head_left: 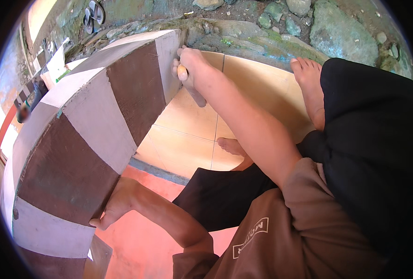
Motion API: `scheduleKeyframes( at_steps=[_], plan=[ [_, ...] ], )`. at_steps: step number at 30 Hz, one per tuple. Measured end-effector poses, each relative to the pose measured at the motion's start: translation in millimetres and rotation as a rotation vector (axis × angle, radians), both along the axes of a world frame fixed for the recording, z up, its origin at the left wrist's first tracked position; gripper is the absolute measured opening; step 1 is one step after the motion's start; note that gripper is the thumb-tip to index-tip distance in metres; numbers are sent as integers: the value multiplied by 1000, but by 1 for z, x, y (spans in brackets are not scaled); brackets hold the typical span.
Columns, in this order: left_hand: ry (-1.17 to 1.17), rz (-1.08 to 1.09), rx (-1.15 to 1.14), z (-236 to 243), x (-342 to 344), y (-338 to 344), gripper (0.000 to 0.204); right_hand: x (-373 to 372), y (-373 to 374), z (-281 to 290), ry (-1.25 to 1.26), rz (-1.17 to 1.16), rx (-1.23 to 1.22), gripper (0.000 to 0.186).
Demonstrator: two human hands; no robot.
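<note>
Resting our left hand [120, 202] against the lower edge of the brown-and-white wall [94, 107], we cannot tell its grip; our right hand [192, 66] curls around an orange-tipped object [182, 72] at the wall's far end. A grey strip [159, 171] parts cream tiles [188, 123] from pink floor [132, 246]; greenish stones [343, 37] lie beyond.

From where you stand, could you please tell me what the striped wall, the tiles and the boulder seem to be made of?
Wall: probably painted plaster or concrete, fairly matte; its edges look chipped and worn.
Tiles: likely ceramic, smooth, perhaps glazed, judging by the even surface and thin, straight joints.
Boulder: apparently natural rock, rough, with an uneven, greenish-grey surface.
</note>
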State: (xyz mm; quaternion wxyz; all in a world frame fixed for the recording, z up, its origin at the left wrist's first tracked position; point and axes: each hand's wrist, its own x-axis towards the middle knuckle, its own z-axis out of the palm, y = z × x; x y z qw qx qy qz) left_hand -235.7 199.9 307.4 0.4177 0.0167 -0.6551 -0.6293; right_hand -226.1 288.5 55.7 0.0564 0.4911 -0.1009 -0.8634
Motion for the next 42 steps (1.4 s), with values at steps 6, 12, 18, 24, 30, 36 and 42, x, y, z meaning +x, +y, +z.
scheduleKeyframes(
  at_steps=[6,12,18,24,30,36,42],
  plan=[
    [20,0,-20,5,2,-2,42,10,-6,19,83,20,-77,54],
    [-9,8,37,2,-2,-9,42,4,0,33,-57,2,-18,48],
    [0,-32,-20,3,0,-5,45,-6,-5,35,-99,-39,-11,51],
    [14,12,-2,-1,-1,-2,45,-12,5,23,-136,-51,-70,54],
    [-17,45,16,-2,-1,-3,46,-12,8,-5,-142,-41,-43,36],
    [29,13,-14,4,-3,-8,45,-12,19,9,-138,31,-63,26],
    [40,51,-9,-7,-2,8,45,-4,17,19,-150,2,-71,21]
  ],
)
